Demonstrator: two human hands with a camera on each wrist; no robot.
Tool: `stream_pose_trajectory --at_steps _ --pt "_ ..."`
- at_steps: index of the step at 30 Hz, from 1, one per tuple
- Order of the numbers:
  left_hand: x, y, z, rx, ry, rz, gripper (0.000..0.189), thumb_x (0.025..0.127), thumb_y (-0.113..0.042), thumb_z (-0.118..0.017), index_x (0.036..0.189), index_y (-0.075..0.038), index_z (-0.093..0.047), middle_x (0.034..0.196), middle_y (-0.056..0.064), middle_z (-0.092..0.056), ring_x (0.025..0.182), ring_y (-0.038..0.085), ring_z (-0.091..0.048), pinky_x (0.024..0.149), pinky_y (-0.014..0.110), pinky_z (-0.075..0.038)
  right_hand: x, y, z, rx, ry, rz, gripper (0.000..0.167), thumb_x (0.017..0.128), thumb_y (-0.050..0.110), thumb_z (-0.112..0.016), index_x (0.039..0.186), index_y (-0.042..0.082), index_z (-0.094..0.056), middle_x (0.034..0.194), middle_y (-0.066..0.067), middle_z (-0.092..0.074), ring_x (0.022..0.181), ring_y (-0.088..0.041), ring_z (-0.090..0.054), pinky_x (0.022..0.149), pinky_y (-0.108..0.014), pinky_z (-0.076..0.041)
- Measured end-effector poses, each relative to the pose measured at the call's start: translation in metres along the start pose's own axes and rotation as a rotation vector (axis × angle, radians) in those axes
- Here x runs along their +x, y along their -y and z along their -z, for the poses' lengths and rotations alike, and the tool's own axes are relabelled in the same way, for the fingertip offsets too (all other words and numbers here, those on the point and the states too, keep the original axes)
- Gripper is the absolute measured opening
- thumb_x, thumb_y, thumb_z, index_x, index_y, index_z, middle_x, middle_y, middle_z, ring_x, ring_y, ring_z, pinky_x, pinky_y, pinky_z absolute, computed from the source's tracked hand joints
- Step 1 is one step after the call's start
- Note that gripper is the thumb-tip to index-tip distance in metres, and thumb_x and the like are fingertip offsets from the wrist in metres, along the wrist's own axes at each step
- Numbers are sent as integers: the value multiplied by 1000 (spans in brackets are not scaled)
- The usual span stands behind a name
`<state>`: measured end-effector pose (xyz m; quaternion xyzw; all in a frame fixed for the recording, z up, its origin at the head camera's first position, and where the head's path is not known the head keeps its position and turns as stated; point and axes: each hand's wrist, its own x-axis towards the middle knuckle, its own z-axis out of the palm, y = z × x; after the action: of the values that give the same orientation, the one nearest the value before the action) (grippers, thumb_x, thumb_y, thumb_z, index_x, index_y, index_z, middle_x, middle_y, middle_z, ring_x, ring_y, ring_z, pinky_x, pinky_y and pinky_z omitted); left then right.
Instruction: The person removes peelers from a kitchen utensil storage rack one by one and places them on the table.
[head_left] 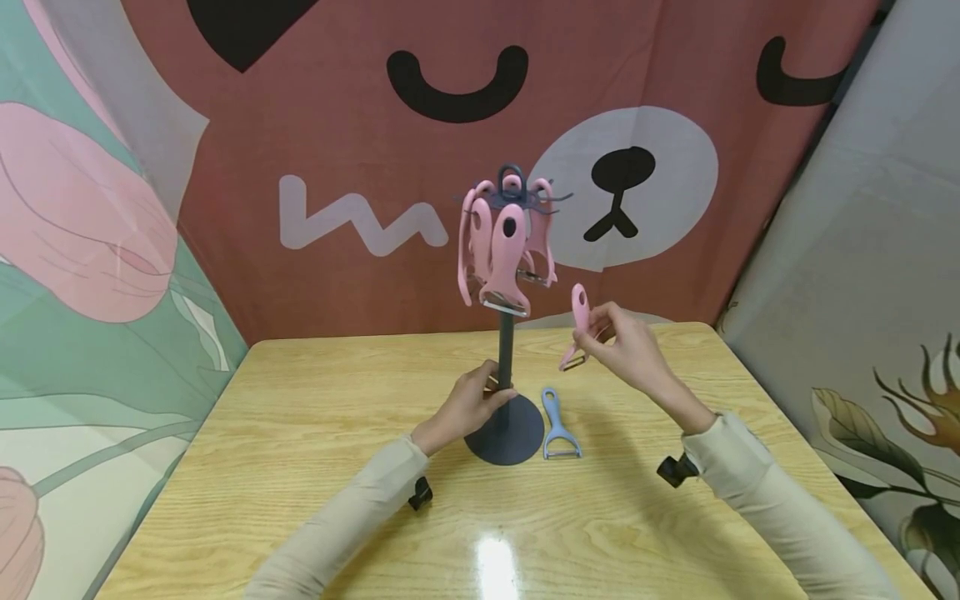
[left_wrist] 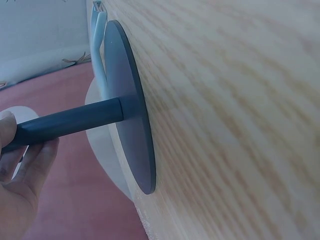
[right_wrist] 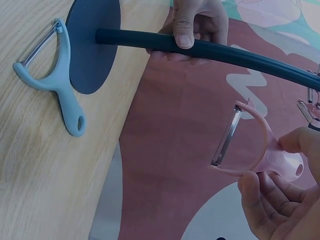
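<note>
Obstacle, centre: stand pole [head_left: 506, 343], upright on a round base [head_left: 504, 450] set on the bench [head_left: 247, 450]; lower length occupied by the left hand [head_left: 471, 402], fingers curled round it.
Obstacle, upper: hung pink peelers [head_left: 510, 262], close ring, narrow gaps; hooks [head_left: 564, 197] jutting outward.
Obstacle, low: blue peeler [head_left: 552, 410], lying just beside the base.
Obstacle, rear: printed cloth [head_left: 337, 292] behind the bench.
Passage, right: open air between the ring and the right hand [head_left: 626, 346] with its held pink peeler [head_left: 581, 312].
Passage, front: bench surface between both sleeves [head_left: 360, 492], reaching the base.
</note>
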<state>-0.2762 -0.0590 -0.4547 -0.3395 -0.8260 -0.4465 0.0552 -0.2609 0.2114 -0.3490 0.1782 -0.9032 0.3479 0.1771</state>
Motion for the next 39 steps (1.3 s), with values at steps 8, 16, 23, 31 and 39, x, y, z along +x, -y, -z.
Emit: stream_pose_trajectory --at_steps 8,16,23,31,39 --pt "0 0 0 -5 2 15 25 97 -17 -65 117 -5 -55 104 7 -64 92 19 -70 73 24 -56 -2 -4 -1 -34 5 -7 28 92 22 -71 106 0 -61 87 -8 -66 74 -23 -65 59 -33 -48" --pt "0 0 0 -10 8 14 27 98 -18 -64 117 -2 -55 104 8 -64 92 18 -69 72 24 -56 -5 -9 -4 -55 22 -10 25 93 24 -70 103 3 -62 84 -5 -66 73 -20 -66 58 -33 -48" --pt "0 0 0 -14 15 23 29 98 -18 -64 118 0 -54 103 7 -64 92 18 -69 72 24 -56 -7 -13 -8 -65 27 -24 26 92 26 -71 100 3 -62 82 -5 -67 71 -19 -66 56 -32 -47" --pt "0 1 -1 -18 20 21 32 98 -18 -63 119 5 -54 104 9 -63 93 21 -69 73 25 -57 -9 -16 -10 -81 40 -31 27 92 25 -71 101 1 -62 82 -6 -67 71 -21 -66 58 -34 -48" --pt "0 0 0 -24 16 31 27 98 -20 -63 118 -4 -55 104 7 -64 93 19 -69 73 25 -57 -9 -17 -11 -95 53 -51 29 91 24 -72 103 0 -62 83 -6 -66 75 -23 -65 61 -36 -49"
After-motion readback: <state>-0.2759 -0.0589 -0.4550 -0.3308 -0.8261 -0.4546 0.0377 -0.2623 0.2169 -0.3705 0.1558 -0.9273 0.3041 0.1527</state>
